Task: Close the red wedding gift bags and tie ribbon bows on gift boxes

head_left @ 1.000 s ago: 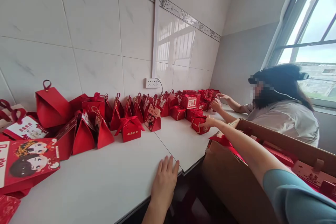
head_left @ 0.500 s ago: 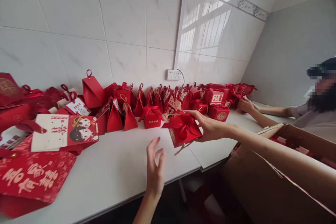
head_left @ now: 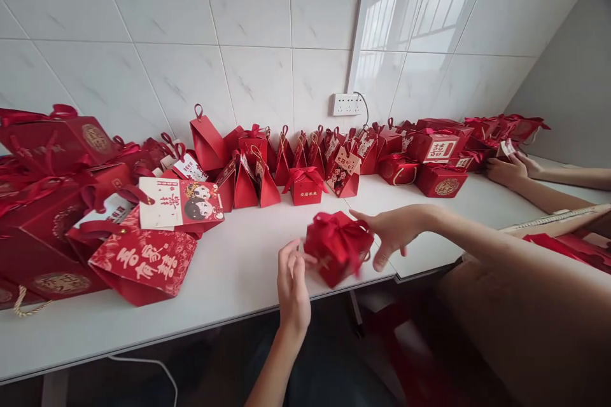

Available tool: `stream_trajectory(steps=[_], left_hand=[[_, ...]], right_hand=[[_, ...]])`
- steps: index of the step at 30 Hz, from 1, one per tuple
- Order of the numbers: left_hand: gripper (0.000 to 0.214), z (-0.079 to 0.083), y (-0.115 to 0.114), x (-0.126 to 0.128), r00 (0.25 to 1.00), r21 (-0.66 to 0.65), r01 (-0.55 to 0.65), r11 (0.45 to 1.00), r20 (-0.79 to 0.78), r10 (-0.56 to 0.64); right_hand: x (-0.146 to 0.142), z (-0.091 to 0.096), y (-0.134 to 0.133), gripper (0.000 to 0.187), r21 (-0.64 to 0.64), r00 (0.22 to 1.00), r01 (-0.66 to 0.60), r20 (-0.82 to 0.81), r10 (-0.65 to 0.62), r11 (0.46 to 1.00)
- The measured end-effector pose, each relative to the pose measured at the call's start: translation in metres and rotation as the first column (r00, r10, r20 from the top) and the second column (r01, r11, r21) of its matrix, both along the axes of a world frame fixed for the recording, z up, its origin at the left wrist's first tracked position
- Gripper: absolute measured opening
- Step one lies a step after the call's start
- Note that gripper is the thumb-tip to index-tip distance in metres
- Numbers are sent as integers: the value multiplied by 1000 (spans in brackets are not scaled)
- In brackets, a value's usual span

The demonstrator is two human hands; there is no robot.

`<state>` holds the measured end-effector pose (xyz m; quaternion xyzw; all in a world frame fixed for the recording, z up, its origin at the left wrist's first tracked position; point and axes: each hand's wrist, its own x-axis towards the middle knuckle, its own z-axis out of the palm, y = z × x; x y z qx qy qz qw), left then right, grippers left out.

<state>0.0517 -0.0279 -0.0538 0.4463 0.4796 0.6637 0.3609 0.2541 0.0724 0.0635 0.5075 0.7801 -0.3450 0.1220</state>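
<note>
A small red gift box with a large ribbon bow is tilted and slightly blurred near the table's front edge. My left hand grips its left side, with some fingertips hidden behind the box. Just to the right of it, my right hand has its fingers apart and holds nothing; whether it still brushes the box is hard to tell. Behind the box stand a smaller bow-topped gift box and a patterned gift box.
Many red gift boxes line the tiled wall, with a stack at left and tagged boxes before it. A co-worker's hands hold something at right. An open carton stands at front right. A power strip hangs on the wall.
My right hand has released the gift box and drawn slightly away. My left hand has closed on the box's left side. The view has turned downward and left.
</note>
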Motion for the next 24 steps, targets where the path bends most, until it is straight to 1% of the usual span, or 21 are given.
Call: stream_trajectory(steps=[2, 5, 6, 8, 9, 11, 12, 13, 14, 15, 17, 18, 19, 20, 21, 22, 23, 24], left_hand=[[34, 0, -7, 3, 1000, 63, -7, 998, -8, 8], [28, 3, -4, -1, 989, 99, -104, 990, -90, 113], [27, 5, 0, -4, 980, 92, -134, 987, -135, 146], [26, 11, 10, -10, 965, 68, -151, 986, -206, 162], [27, 14, 16, -12, 962, 61, -140, 988, -226, 151], [29, 22, 25, -15, 964, 53, -83, 995, -248, 94], [33, 25, 27, -16, 963, 37, -32, 999, -266, 40], [38, 28, 29, -15, 957, 9, 28, 1000, -288, -24], [45, 31, 29, -14, 946, -26, 84, 996, -311, -88], [51, 33, 29, -13, 932, -65, 129, 990, -332, -143], [59, 34, 26, -12, 912, -145, 174, 974, -349, -215], [58, 34, 25, -12, 912, -176, 177, 968, -341, -228], [55, 34, 24, -13, 913, -204, 177, 963, -332, -238], [51, 33, 23, -15, 914, -226, 174, 958, -326, -243], [47, 32, 23, -18, 912, -240, 173, 955, -327, -248], [44, 32, 23, -20, 907, -242, 175, 954, -336, -252], [42, 32, 24, -23, 901, -233, 182, 955, -350, -257], [41, 32, 25, -26, 892, -220, 194, 956, -366, -265]], right_hand=[[0, 2, -2, 134, 22, 999, 13, -49, -12, 1000], [0, 8, 5, 118, 27, 995, 33, -99, -31, 999], [0, 12, 8, 114, 17, 996, 27, -83, -26, 999], [0, 26, 13, 107, 37, 1000, 3, 17, -4, 999], [0, 34, 14, 100, 66, 997, -3, 83, -2, 998], [-3, 47, 9, 74, 151, 985, 41, 160, -65, 988], [-5, 51, 3, 62, 195, 981, 89, 154, -120, 977], [-7, 51, -5, 59, 238, 975, 139, 136, -175, 961], [-9, 48, -14, 62, 260, 970, 175, 119, -212, 950], [-10, 41, -23, 66, 274, 968, 180, 123, -220, 945], [-11, 21, -41, 67, 285, 976, 141, 120, -181, 948], [-10, 8, -48, 65, 273, 982, 152, 66, -176, 950], [-9, -4, -53, 62, 246, 985, 175, -36, -171, 953], [-7, -17, -56, 59, 206, 971, 203, -170, -169, 957], [-6, -28, -57, 58, 162, 932, 226, -322, -165, 961], [-4, -39, -57, 57, 106, 863, 240, -478, -162, 965], [-3, -48, -56, 58, 37, 767, 247, -618, -172, 968], [-2, -56, -55, 58, -44, 649, 247, -734, -199, 968]])
